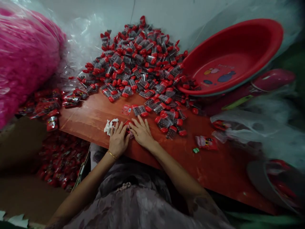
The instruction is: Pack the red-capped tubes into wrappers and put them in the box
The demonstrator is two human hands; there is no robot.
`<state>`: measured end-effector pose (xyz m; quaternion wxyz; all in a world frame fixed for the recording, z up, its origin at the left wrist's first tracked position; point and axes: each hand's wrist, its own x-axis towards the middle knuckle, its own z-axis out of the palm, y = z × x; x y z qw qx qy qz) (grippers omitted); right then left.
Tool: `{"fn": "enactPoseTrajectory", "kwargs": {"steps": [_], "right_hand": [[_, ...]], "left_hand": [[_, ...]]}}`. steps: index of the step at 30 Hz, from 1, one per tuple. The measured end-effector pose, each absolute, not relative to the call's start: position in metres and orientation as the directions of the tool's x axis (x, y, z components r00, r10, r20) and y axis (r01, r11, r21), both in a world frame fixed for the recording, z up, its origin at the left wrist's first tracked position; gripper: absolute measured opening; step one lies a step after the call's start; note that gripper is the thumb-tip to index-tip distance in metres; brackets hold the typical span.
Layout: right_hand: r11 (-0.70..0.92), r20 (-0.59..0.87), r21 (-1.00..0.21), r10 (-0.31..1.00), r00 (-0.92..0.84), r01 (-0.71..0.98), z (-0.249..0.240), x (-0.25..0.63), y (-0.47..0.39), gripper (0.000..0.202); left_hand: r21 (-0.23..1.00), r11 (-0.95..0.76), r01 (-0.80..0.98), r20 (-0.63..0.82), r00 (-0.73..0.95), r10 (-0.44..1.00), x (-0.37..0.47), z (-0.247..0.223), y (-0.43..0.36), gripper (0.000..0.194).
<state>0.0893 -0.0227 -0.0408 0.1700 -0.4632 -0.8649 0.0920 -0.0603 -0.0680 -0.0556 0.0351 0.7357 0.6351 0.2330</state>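
Note:
My left hand [118, 140] lies nearly flat at the table's near edge, fingers stretched out, with a crumpled white scrap [110, 126] beside its fingertips. My right hand [143, 135] rests close by on the right, its fingers spread. Between the two hands is a small red printed packet [128, 124], partly hidden, and the fingers of both touch it. Just beyond lie a flat red printed card [126, 110] and a pair of small clear containers with red ends and dark contents [139, 110].
A tall heap of similar red-capped containers [143, 63] covers the table's back. A red basin [228, 60] leans at right, near a grey bin [259, 175]. Pink bagged goods [28, 51] bulge at left above a box of red packets [63, 159]. A red packet [206, 142] lies right.

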Motion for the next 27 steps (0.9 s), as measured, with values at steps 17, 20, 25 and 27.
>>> {"fn": "enactPoseTrajectory", "kwargs": {"steps": [17, 20, 25, 27], "right_hand": [[0.539, 0.224, -0.364, 0.842, -0.490, 0.760, -0.053, 0.081, -0.024, 0.035], [0.529, 0.255, -0.404, 0.849, -0.464, 0.746, -0.056, 0.081, -0.026, 0.031], [0.506, 0.393, -0.376, 0.846, -0.361, 0.776, -0.047, 0.080, -0.034, 0.028], [0.511, 0.445, -0.332, 0.826, -0.346, 0.793, -0.038, 0.081, -0.041, 0.028]], "left_hand": [[0.339, -0.125, 0.932, 0.334, 0.005, 0.942, -0.082, -0.056, -0.071, 0.042], [0.391, -0.111, 0.913, 0.346, -0.034, 0.938, -0.088, -0.053, -0.074, 0.040], [0.633, -0.088, 0.769, 0.366, -0.196, 0.910, -0.079, -0.029, -0.081, 0.040], [0.820, -0.055, 0.570, 0.227, -0.234, 0.945, -0.069, -0.022, -0.078, 0.040]]}}
